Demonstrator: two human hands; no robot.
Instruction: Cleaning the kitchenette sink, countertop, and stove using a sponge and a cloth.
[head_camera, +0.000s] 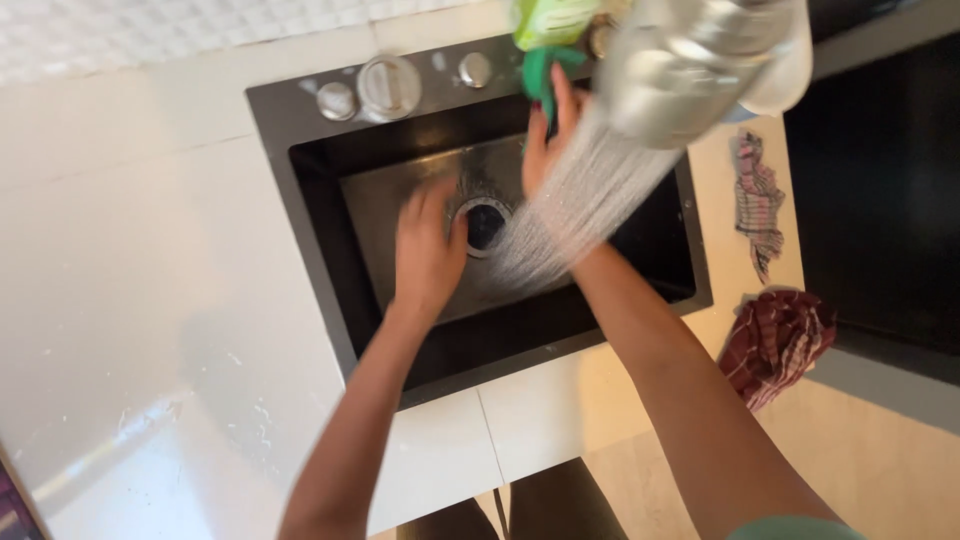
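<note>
Forearms: both rise from the bottom edge of the frame, bare, and reach up into the basin.
Countertop (150, 300): pale, glossy, fills the left half of the frame; a few water flecks show at lower left.
Red checked cloth (775, 340): bunched on the counter at right centre, just right of the sink's lower right corner.
Sink (330, 260): dark rectangular basin with a steel floor, centre of frame, tilted a little clockwise.
Left hand (428, 250): palm down, fingers spread apart and flat, holding nothing; it rests on or just over the sink floor, left of the drain; contact cannot be confirmed.
Drain (485, 222): round, ringed, centre of the basin floor, just beside the left hand's thumb side.
Water spray (570, 210): wide fan of fine jets running from upper right down toward the drain, crossing the right wrist.
Right hand (548, 135): raised in the upper centre of the basin, fingers closed on a green cloth; its lower part is veiled by the spray.
Green cloth (540, 72): small, bright green, pinched at the right fingertips by the sink's back rim.
Spray head (690, 65): large, blurred, silvery, top right, very near the camera.
Knobs (390, 87): round metal fittings along the sink's back ledge, upper centre.
Patterned rag (758, 200): lies flat on the counter at right, above the red cloth.
</note>
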